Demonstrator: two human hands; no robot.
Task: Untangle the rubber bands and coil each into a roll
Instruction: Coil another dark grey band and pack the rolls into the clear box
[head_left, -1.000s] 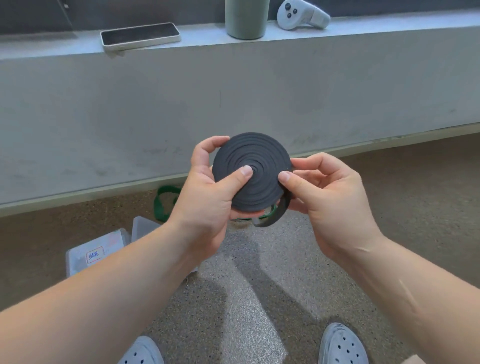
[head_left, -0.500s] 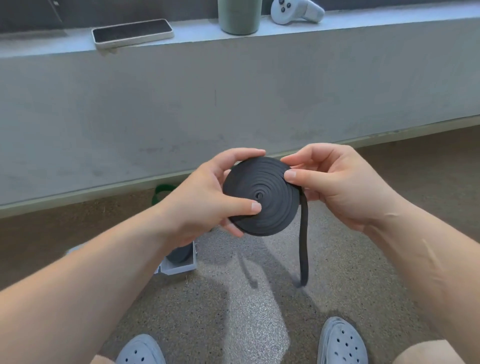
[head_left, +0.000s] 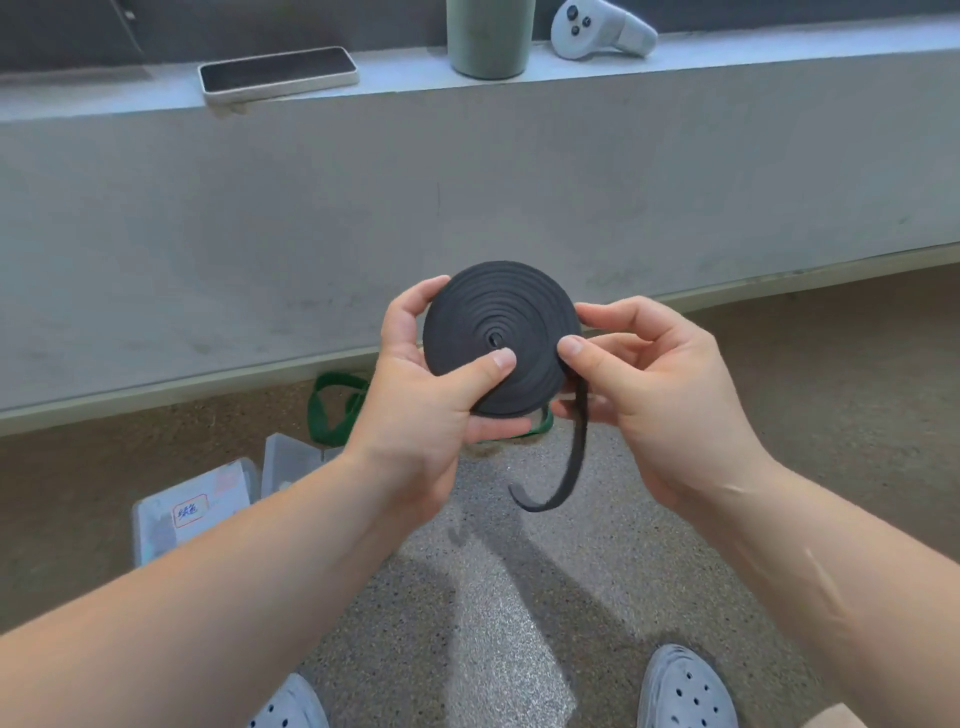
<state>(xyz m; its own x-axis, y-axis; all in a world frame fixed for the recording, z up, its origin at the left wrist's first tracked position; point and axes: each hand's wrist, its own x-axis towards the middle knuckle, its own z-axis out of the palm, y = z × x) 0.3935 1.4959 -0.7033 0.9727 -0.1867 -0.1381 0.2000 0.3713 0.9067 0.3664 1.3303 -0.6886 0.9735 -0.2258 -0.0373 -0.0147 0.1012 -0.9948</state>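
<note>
We hold the black rubber band roll (head_left: 498, 322) mid-air. Our left hand (head_left: 426, 410) grips it, thumb on its face, probably to stop unwinding. Our right hand (head_left: 665, 384) pinches the rim where the loose tail (head_left: 577, 441) hangs. A green band (head_left: 324, 410) waits on the floor.

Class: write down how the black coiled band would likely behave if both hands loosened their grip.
Probably floppy: the free tail hangs and curls limply below the black roll. Likely to spring loose, since the left hand and right hand pinch the windings flat. Set on edge, the round disc might roll.
</note>
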